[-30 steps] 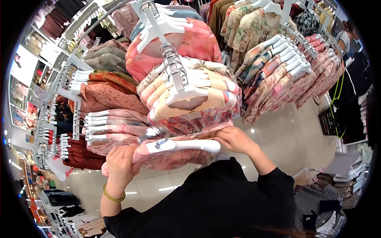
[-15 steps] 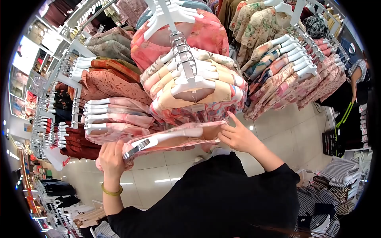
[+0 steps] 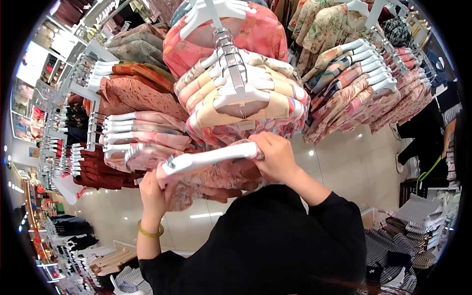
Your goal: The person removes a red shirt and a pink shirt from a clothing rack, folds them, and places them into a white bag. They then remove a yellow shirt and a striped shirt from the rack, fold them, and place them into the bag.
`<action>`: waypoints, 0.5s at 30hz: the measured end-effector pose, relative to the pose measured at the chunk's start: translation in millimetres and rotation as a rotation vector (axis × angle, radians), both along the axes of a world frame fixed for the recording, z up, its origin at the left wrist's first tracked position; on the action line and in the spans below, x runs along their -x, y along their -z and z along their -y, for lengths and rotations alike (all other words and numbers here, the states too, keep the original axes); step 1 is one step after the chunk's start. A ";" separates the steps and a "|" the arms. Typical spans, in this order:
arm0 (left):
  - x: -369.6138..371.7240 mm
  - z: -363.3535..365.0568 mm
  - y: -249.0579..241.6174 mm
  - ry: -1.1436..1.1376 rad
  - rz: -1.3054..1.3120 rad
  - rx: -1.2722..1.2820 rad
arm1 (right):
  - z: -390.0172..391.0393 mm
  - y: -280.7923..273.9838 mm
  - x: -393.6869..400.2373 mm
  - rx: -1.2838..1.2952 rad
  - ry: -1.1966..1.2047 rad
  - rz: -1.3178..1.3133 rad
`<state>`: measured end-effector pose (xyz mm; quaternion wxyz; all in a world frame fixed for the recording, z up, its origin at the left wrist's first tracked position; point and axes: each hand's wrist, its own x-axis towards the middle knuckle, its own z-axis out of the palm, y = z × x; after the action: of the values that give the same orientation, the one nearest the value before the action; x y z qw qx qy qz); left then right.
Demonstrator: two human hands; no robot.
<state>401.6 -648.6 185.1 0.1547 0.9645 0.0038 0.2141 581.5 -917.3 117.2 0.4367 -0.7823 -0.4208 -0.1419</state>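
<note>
A pink floral blouse [image 3: 209, 179] hangs from a white hanger [image 3: 211, 157] in front of my body. At the hanger's left end, my left hand [image 3: 155, 189] is closed on the blouse's shoulder. The opposite shoulder is gripped by my right hand [image 3: 275, 155], fingers wrapped over the cloth at the hanger's right end. The hanger's metal hook [image 3: 133, 156] is blurred. Just beyond, a blouse with a beige yoke [image 3: 241, 115] hangs at the front of the middle rack [image 3: 231, 61].
Pink blouses [image 3: 147, 132] hang on the left rack, and patterned blouses [image 3: 344, 93] on the right. Striped clothes [image 3: 418, 216] lie at the lower right. Another person's arm [image 3: 448, 137] shows at the far right, near a green strap [image 3: 430, 168].
The hanger and blouse have turned, with more of the blouse's front hanging down. My left hand moved right; my right hand moved left and wrapped round the shoulder. The other person shifted.
</note>
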 end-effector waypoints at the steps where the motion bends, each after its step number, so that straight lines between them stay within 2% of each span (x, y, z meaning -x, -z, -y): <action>1: -2.1 -0.1 1.9 -0.029 -0.036 0.024 | -1.5 -1.7 -2.2 0.040 0.008 -0.026; 4: -9.4 2.5 4.9 -0.088 -0.093 0.042 | -6.3 -1.9 -12.9 0.090 0.007 -0.092; 8: -26.5 17.6 3.0 -0.058 -0.050 0.048 | -10.5 -1.8 -19.1 0.196 -0.059 -0.085; 10: -28.8 21.0 4.2 -0.030 -0.082 -0.042 | -13.3 -1.0 -18.7 0.255 -0.101 -0.072; 15: -28.9 22.7 18.3 -0.034 -0.101 0.002 | -13.5 4.4 -16.3 0.314 -0.123 -0.105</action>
<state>430.5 -671.3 166.7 0.1517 0.9737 0.0282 0.1677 597.7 -903.8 112.8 0.3384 -0.8202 -0.4613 -0.0064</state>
